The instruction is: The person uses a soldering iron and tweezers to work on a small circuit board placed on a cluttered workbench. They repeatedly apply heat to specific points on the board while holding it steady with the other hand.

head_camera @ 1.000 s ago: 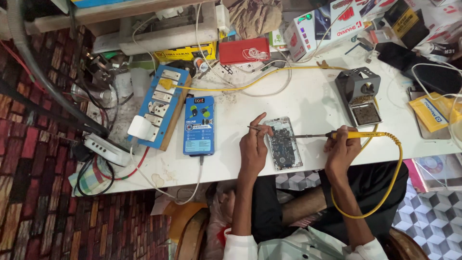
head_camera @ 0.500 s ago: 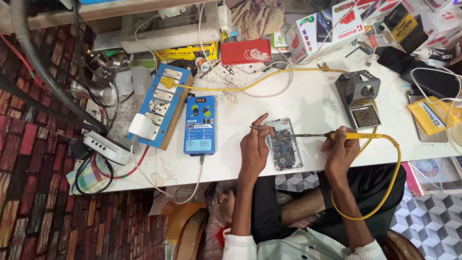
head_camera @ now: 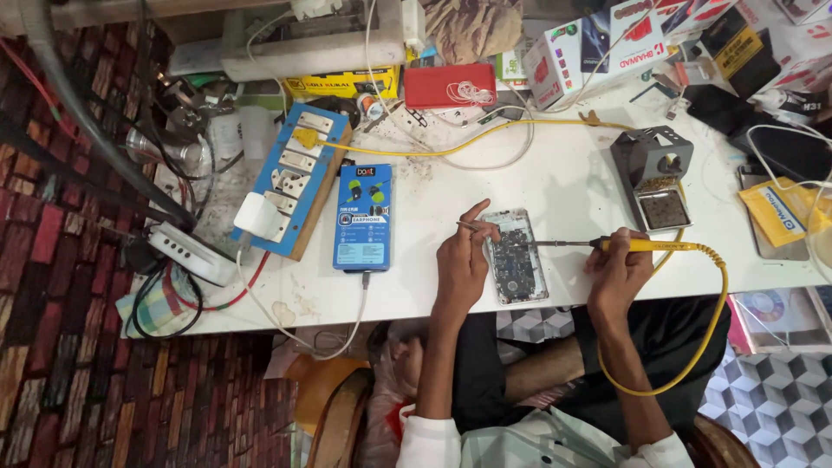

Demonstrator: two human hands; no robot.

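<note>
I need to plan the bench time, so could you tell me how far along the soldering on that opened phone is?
Done: the opened phone lies on the white table with its back off and board exposed. In hand: the right hand holds the yellow soldering iron, tip at the board; the left hand holds tweezers at the phone's edge. Left: the phone is not yet closed.

Left hand (head_camera: 461,264) pinched, index finger raised; right hand (head_camera: 617,267) curled in a pen-like grip.
</note>
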